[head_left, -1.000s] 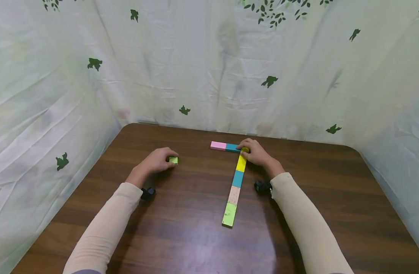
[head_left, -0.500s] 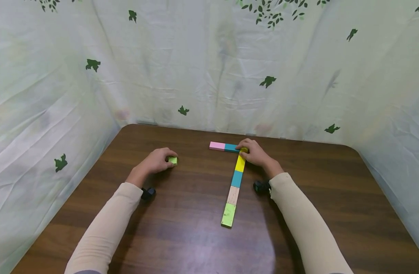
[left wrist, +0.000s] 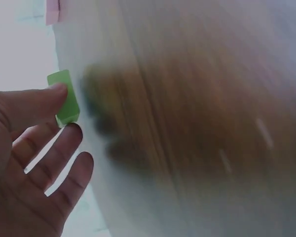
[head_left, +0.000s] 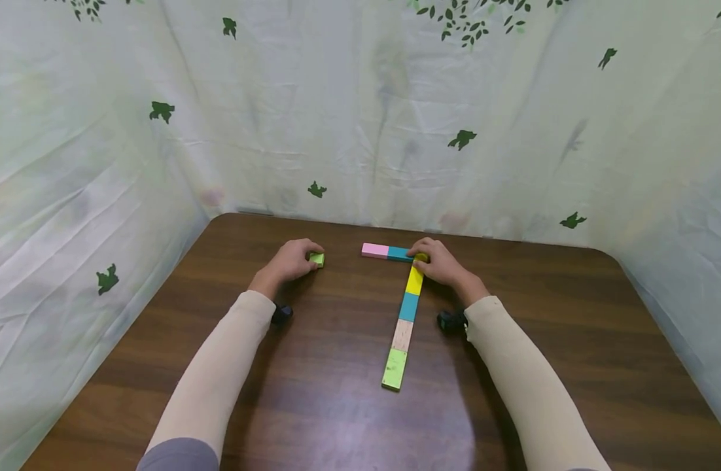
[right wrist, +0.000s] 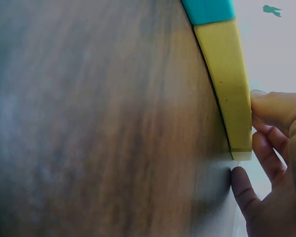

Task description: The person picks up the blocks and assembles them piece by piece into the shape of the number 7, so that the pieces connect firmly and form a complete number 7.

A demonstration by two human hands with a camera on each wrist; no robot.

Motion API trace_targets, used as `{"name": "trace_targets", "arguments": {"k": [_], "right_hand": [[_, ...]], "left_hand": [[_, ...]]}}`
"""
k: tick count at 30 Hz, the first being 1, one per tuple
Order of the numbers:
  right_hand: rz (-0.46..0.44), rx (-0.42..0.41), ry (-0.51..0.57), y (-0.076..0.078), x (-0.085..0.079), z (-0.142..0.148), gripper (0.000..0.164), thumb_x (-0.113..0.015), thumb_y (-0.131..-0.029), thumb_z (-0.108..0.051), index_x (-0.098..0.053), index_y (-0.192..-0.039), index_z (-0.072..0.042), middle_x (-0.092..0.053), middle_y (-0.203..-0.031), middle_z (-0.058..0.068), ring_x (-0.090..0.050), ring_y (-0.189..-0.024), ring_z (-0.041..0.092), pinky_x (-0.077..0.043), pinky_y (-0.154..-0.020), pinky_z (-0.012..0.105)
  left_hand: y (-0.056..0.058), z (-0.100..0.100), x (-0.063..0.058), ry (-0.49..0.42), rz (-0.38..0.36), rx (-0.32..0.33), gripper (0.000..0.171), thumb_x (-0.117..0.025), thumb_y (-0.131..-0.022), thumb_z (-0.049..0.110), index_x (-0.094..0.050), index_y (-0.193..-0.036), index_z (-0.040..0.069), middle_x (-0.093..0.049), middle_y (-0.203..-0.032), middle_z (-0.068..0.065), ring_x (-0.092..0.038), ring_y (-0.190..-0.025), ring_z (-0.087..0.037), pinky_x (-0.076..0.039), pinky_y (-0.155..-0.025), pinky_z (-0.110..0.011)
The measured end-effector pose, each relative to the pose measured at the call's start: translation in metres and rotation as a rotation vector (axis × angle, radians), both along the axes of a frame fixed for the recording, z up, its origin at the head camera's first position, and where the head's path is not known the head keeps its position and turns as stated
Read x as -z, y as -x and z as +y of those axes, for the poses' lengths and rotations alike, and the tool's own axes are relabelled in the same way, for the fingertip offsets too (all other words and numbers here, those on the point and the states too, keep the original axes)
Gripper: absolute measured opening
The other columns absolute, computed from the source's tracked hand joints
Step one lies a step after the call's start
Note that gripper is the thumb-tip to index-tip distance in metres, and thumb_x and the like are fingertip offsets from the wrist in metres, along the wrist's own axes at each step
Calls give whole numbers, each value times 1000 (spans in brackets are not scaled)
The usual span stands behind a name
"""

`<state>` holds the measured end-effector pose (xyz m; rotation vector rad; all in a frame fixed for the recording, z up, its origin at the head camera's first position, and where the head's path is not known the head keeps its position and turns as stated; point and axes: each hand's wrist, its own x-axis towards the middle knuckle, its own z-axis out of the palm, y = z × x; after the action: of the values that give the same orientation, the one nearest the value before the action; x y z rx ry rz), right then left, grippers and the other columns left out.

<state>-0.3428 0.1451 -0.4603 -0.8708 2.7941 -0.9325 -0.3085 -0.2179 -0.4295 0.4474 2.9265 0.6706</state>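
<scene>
Between thumb and fingers, my left hand (head_left: pixel 291 260) pinches a small light-green block (head_left: pixel 317 260), left of the pink block. The left wrist view shows the thumb on the green block's face (left wrist: pixel 66 101), the other fingers spread below. At the corner of an L-shaped run of blocks, my right hand (head_left: pixel 443 261) holds the far end of a yellow block (head_left: pixel 415 281), partly covering it. In the right wrist view the thumb lies at the yellow block's edge (right wrist: pixel 229 84), and the fingers curve near its end.
A teal block (head_left: pixel 400 254) and a pink block (head_left: pixel 375 250) extend left from the corner. Toward me run another teal block (head_left: pixel 409 306), a pale wood block (head_left: pixel 402 335) and a green block (head_left: pixel 394 369). The brown table (head_left: pixel 313 392) meets a patterned curtain (head_left: pixel 360 131) at its back edge.
My left hand has moved right and farther from me with the green block, closer to the pink block. The right hand and the row of blocks stay as they were.
</scene>
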Motion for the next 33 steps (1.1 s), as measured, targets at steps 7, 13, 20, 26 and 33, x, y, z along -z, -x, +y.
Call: {"name": "trace_targets", "arguments": {"k": [7, 13, 20, 26, 33], "right_hand": [[-24, 18, -7, 0, -1, 3, 28, -56, -98, -8, -67, -123, -4, -51, -138, 18, -41, -131, 40, -35, -112, 56], [-18, 13, -3, -1, -1, 3, 28, -56, -98, -8, -67, -124, -4, -51, -138, 18, -41, -130, 40, -35, -111, 57], [-30, 15, -2, 1, 0, 2, 27, -57, -98, -9, -67, -123, -5, -51, -139, 17, -40, -132, 39, -34, -113, 56], [-33, 14, 0, 2, 0, 2, 28, -56, -99, -8, -67, -124, -5, -51, -139, 17, -40, -132, 39, -35, -112, 56], [-34, 14, 1, 2, 0, 3, 27, -57, -99, -8, -67, -124, -5, -51, -137, 17, -41, -130, 39, -35, -112, 55]], "left_hand": [[20, 25, 8, -39, 3, -67, 40, -60, -90, 4, -65, -129, 2, -63, -133, -19, -58, -119, -33, -47, -102, -47], [28, 46, 12, -113, 15, -153, 40, -60, -90, 5, -65, -129, 4, -61, -136, -18, -57, -124, -35, -46, -104, -47], [30, 63, 17, -218, -3, -236, 39, -62, -90, 4, -66, -129, 5, -59, -140, -17, -53, -131, -34, -45, -108, -46], [32, 69, 22, -271, 9, -241, 38, -61, -92, 0, -65, -130, 2, -59, -138, -18, -55, -128, -34, -46, -107, -46], [33, 69, 25, -251, 44, -200, 33, -63, -93, 3, -68, -126, 4, -64, -135, -15, -57, -128, -33, -46, -107, -46]]}}
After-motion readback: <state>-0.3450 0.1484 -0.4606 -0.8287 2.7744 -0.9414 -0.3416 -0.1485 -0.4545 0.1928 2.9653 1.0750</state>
